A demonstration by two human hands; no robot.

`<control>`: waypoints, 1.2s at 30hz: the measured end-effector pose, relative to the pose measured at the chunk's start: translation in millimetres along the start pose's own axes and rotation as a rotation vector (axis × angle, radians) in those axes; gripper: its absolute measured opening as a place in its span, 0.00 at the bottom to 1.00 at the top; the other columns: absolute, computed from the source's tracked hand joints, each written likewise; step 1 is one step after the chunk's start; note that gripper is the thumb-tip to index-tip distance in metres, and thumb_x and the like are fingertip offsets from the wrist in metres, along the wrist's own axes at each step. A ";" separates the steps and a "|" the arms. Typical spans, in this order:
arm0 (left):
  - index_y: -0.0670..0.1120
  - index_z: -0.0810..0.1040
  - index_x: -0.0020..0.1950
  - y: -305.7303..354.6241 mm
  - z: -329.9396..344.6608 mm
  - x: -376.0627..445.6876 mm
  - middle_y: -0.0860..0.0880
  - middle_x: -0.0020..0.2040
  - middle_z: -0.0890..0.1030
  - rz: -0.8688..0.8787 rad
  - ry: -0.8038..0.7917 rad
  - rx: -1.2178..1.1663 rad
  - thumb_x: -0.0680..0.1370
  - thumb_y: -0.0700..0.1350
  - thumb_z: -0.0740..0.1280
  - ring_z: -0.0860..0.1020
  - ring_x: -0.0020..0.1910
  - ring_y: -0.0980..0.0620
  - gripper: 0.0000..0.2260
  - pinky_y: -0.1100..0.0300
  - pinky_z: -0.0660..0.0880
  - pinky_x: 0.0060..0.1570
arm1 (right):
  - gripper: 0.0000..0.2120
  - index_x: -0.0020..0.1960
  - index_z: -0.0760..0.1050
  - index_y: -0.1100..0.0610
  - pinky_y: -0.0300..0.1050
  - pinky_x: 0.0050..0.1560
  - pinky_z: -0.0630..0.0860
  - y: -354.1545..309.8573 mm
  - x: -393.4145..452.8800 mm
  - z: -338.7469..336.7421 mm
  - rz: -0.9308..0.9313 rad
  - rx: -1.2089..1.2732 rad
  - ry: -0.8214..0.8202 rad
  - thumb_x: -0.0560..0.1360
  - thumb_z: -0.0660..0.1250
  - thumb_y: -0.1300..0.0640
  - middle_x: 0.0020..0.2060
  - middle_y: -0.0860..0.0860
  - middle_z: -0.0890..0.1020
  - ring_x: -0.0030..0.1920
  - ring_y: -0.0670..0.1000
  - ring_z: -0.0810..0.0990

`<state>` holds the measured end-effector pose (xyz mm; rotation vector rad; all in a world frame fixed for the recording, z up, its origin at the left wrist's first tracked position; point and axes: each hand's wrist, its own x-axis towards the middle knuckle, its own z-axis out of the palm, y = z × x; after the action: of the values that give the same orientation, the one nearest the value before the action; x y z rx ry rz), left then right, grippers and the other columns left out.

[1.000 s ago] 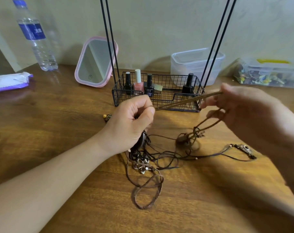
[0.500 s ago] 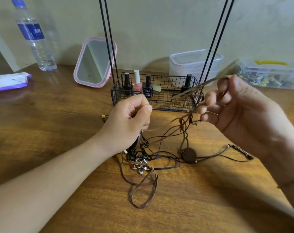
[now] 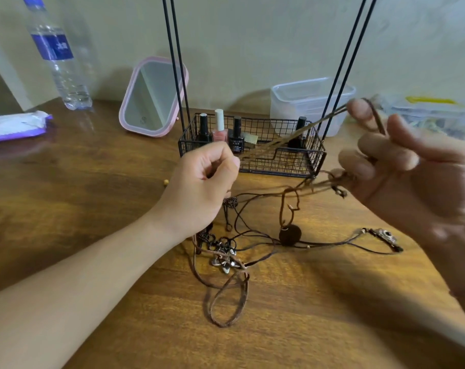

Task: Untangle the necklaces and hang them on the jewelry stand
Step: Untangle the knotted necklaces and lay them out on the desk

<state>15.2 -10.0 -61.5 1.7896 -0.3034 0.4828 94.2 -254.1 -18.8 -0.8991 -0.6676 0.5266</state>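
Note:
A tangle of brown and black cord necklaces point(image 3: 226, 251) lies on the wooden table point(image 3: 93, 198), with a silver flower pendant and a metal charm point(image 3: 384, 235) at the right. My left hand point(image 3: 202, 187) pinches one end of a brown cord point(image 3: 292, 137) that runs taut up to my right hand point(image 3: 401, 166). My right hand holds the cord's other end, looped over its fingers. A round brown pendant point(image 3: 290, 235) hangs from that cord, just above the table. The jewelry stand's wire basket point(image 3: 252, 158) and black rods point(image 3: 177, 62) stand behind the hands.
Several nail polish bottles point(image 3: 220, 126) stand in the basket. A pink mirror point(image 3: 151, 97) and a water bottle point(image 3: 58, 54) are at the back left, a tissue pack point(image 3: 13, 126) at far left. Two clear plastic boxes point(image 3: 308, 102) sit at the back right.
My right hand has risen and moved right, drawing the brown cord taut. The round pendant slid right, away from the tangle. My left hand stays in place.

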 end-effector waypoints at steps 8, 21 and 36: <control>0.50 0.69 0.48 8.3 0.4 -8.4 0.54 0.26 0.68 0.080 -0.069 0.186 0.77 0.41 0.71 0.65 0.24 0.58 0.11 0.70 0.64 0.29 | 0.20 0.67 0.73 0.61 0.39 0.36 0.68 3.6 0.2 11.7 -0.090 -0.341 0.113 0.75 0.61 0.58 0.29 0.48 0.67 0.34 0.50 0.63; 0.41 0.84 0.53 21.5 15.5 -16.1 0.65 0.30 0.74 0.291 -0.087 0.232 0.76 0.42 0.73 0.71 0.26 0.64 0.08 0.74 0.64 0.29 | 0.24 0.69 0.65 0.57 0.42 0.35 0.62 24.1 2.6 33.5 0.029 0.068 -0.152 0.74 0.66 0.60 0.30 0.49 0.69 0.30 0.48 0.70; 0.44 0.77 0.46 18.6 8.4 -14.3 0.57 0.29 0.72 0.075 -0.242 0.074 0.80 0.45 0.64 0.67 0.28 0.58 0.06 0.63 0.66 0.33 | 0.21 0.67 0.69 0.60 0.43 0.45 0.71 26.9 1.4 30.2 -0.057 -0.061 -0.057 0.75 0.62 0.60 0.26 0.49 0.71 0.36 0.53 0.72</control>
<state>-4.3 -23.7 -54.2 1.9173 -0.5285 0.3328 69.8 -223.1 -27.4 -0.9223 -0.7618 0.4846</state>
